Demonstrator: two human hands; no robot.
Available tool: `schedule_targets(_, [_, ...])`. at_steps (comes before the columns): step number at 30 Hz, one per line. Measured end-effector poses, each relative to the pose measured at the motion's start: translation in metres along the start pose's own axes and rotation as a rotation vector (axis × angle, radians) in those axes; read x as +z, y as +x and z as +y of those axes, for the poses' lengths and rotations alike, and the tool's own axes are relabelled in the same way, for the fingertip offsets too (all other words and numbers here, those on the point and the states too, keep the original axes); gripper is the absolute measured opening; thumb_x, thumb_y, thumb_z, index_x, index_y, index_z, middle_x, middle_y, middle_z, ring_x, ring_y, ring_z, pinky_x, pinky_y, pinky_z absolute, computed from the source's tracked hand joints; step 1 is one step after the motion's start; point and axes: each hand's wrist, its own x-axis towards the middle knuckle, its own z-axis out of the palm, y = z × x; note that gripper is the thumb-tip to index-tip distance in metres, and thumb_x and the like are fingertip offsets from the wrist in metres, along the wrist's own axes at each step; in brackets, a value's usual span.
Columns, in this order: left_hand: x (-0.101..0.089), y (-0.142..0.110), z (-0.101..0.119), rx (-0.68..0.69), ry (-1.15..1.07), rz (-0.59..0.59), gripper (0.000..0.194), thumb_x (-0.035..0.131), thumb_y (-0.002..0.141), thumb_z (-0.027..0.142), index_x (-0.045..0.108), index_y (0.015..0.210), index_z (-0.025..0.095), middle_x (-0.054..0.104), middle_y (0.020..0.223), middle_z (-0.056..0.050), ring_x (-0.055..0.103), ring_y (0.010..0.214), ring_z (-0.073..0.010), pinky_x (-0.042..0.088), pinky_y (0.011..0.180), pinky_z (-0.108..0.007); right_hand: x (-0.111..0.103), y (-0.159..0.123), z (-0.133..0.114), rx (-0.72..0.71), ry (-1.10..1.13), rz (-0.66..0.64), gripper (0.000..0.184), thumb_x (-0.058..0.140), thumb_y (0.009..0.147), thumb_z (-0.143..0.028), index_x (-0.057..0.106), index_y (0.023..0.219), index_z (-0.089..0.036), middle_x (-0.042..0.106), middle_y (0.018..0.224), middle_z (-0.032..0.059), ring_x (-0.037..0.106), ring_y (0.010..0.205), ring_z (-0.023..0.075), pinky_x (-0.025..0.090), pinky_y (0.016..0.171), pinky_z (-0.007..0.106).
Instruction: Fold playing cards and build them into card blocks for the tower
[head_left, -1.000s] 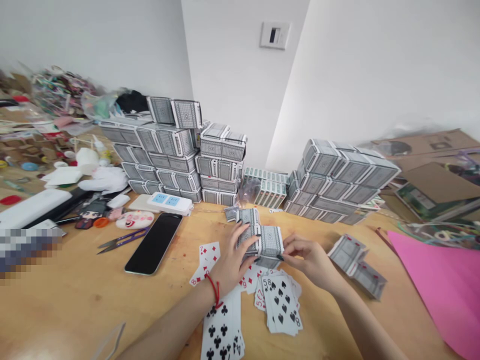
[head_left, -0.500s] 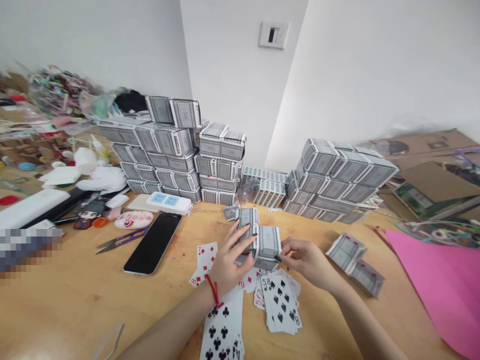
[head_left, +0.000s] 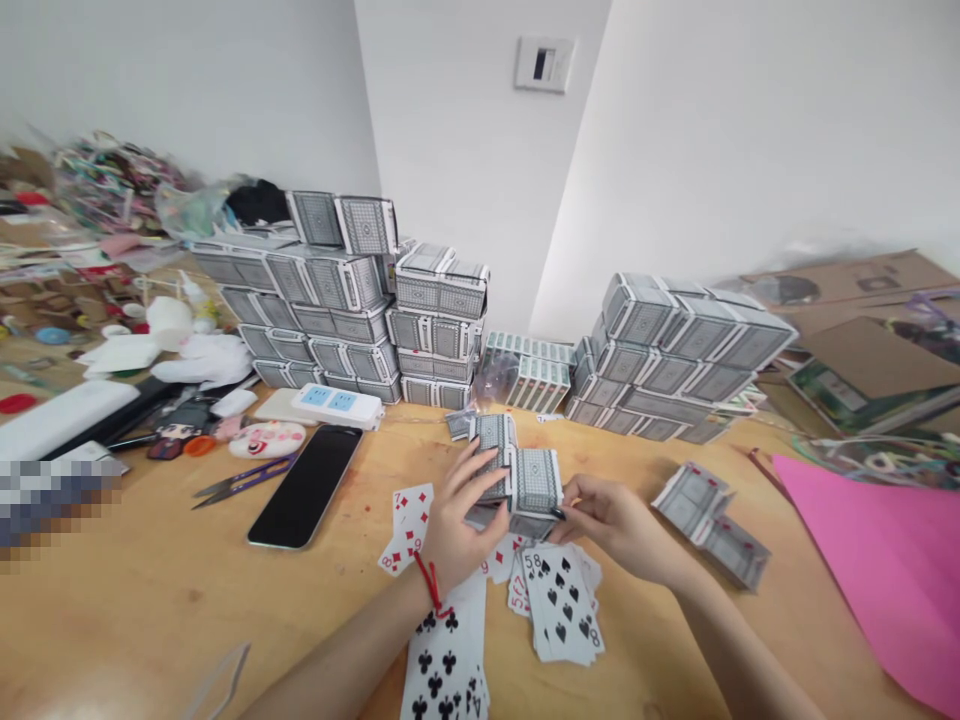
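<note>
A block of folded playing cards (head_left: 537,478) with grey patterned backs stands on the table in front of me. My left hand (head_left: 466,502), with a red string bracelet at the wrist, grips its left part, fingers across the top and thumb at the near side. At the block's lower right corner, thumb and fingers of my right hand (head_left: 609,522) pinch the edge. Just nearer lie a pile of spade cards (head_left: 562,610), long club cards (head_left: 442,665) and diamond cards (head_left: 409,515). To the right sits a separate folded-card piece (head_left: 709,525).
Behind are stacked folded-card blocks at left (head_left: 322,320) and right (head_left: 675,350), with green-white card boxes (head_left: 536,370) between them. A phone (head_left: 306,490), thread snips (head_left: 244,480) and a power strip (head_left: 337,402) lie left. Pink paper (head_left: 877,570) covers the right edge.
Very little differs. The view has shifted slightly, and my right fingertips have moved a touch at the block's corner; my left hand keeps its hold.
</note>
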Motion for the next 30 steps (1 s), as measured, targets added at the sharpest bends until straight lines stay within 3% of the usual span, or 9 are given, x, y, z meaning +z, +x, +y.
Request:
schedule_targets(13, [0.002,0.0,0.002,0.062,0.001,0.009,0.035,0.05,0.072,0.007,0.06,0.102,0.021,0.059,0.116,-0.007,0.047,0.119,-0.0257,0.044,0.096,-0.047,0.002,0.0,-0.006,-0.056,-0.162,0.047,0.026,0.054,0.08,-0.044,0.056,0.073,-0.019,0.07,0.072,0.0049,0.067,0.072,0.0206,0.052,0.067,0.033])
schedule_targets(20, [-0.019,0.001,-0.007,0.023,-0.087,-0.172,0.05,0.047,0.07,0.008,0.052,0.117,0.023,0.046,0.13,-0.008,0.033,0.128,-0.0286,0.032,0.103,-0.051,0.005,0.0,-0.004,-0.081,-0.196,0.066,0.022,0.053,0.082,-0.041,0.052,0.074,-0.02,0.069,0.072,0.0039,0.067,0.069,0.0195,0.051,0.062,0.03])
schedule_targets(25, [-0.02,0.003,-0.017,-0.111,-0.144,-0.201,0.051,0.052,0.078,0.022,0.042,0.127,0.026,0.03,0.141,-0.009,0.025,0.132,-0.0287,0.028,0.105,-0.049,0.002,0.001,-0.003,-0.13,-0.279,0.068,0.02,0.05,0.084,-0.038,0.051,0.074,-0.02,0.067,0.071,0.0032,0.067,0.069,0.0189,0.051,0.061,0.03])
schedule_targets(30, [-0.01,0.006,-0.025,-0.183,-0.15,-0.231,0.081,0.067,0.069,0.045,0.025,0.136,0.027,0.015,0.147,-0.012,0.015,0.135,-0.0332,0.022,0.107,-0.052,0.001,0.001,-0.003,-0.179,-0.332,0.056,0.02,0.047,0.085,-0.037,0.051,0.075,-0.02,0.061,0.072,0.0026,0.064,0.068,0.0173,0.05,0.06,0.03])
